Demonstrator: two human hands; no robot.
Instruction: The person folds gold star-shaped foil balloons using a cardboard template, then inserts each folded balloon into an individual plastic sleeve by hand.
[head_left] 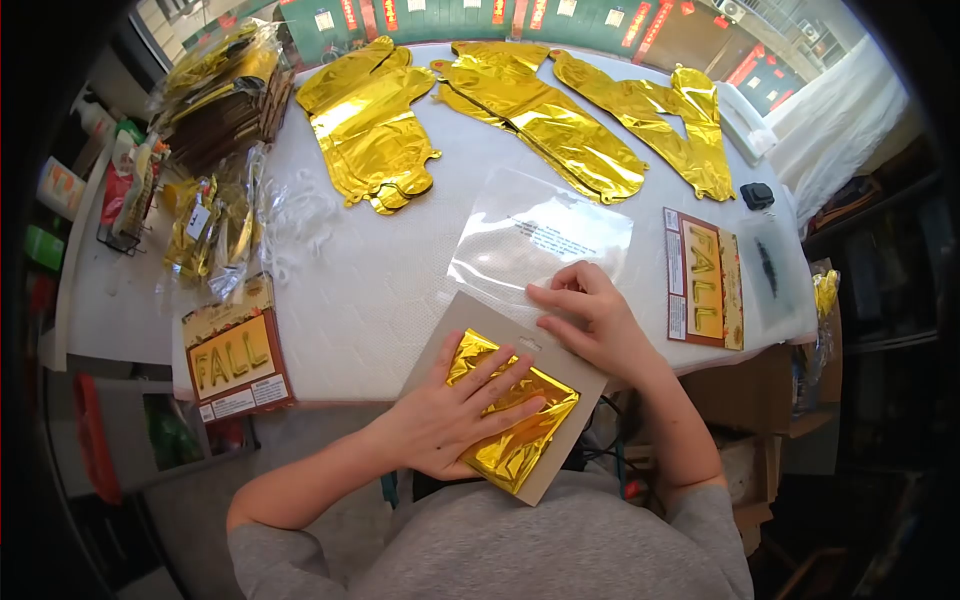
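Note:
My left hand (455, 415) lies flat with fingers spread on a folded piece of gold foil (535, 440). Under the foil is a grey cardboard backing card (480, 312) with a hang hole, tilted close to my body at the table's front edge. My right hand (595, 325) is over the card's upper right side, thumb and forefinger curved with their tips apart. Its forefinger reaches the lower edge of a clear plastic bag (490, 225) with small printed text, which lies flat on the table just beyond the card.
Gold foil letter balloons (370, 125) lie flat along the far side of the white-covered table (350, 270). Printed FALL cards stand out at left (238, 355) and right (705, 285). Stacked packs (225, 85) fill the back left corner. A small black object (757, 196) sits at right.

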